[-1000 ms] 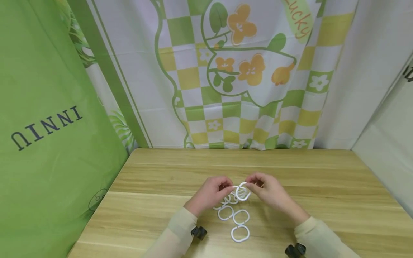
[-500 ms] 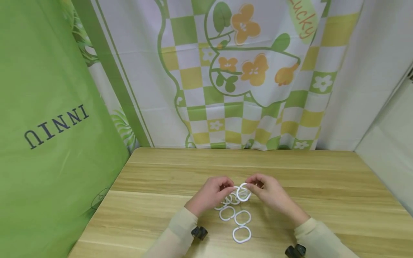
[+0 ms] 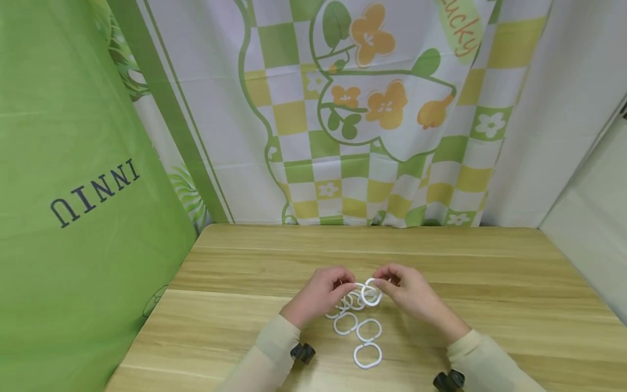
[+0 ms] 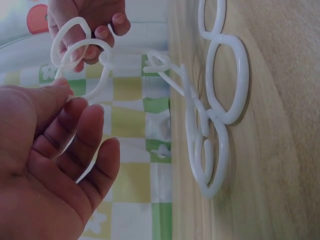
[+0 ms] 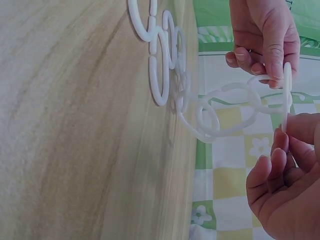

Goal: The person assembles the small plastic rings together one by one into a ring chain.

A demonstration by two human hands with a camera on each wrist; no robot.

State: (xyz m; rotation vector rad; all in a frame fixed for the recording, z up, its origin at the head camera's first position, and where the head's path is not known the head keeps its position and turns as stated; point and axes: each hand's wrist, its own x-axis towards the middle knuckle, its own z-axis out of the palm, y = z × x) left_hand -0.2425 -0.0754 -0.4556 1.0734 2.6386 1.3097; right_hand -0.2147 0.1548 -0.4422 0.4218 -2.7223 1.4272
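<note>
Near the lower middle of the head view, two bare hands meet over a wooden table (image 3: 235, 305), each grasping a white plastic ring. The left hand (image 3: 320, 291), left of the meeting point, pinches its ring (image 4: 103, 82) between thumb and forefinger, and the other fingers are loosely bent. The right hand (image 3: 406, 286), just to the right, pinches a second ring (image 5: 286, 102), which stands nearly on edge in the right-wrist view. The two rings overlap between the fingertips (whether one is threaded through the other, I cannot tell). More white links trail from the left hand's ring in the right-wrist view, and some lie bunched below the hands in the head view. Lower in that view, a run of linked rings lies on the tabletop, with the end ring (image 3: 368, 367) nearest the bottom edge. Pale sleeves cover both forearms, and a black device (image 3: 302, 354) sits at the left wrist with another black device (image 3: 448, 380) at the right. Across the top middle hangs a curtain (image 3: 352, 169) with green and yellow checks, orange flowers and the word "Lucky"; a green cloth (image 3: 73, 272) with dark lettering fills the left side.
</note>
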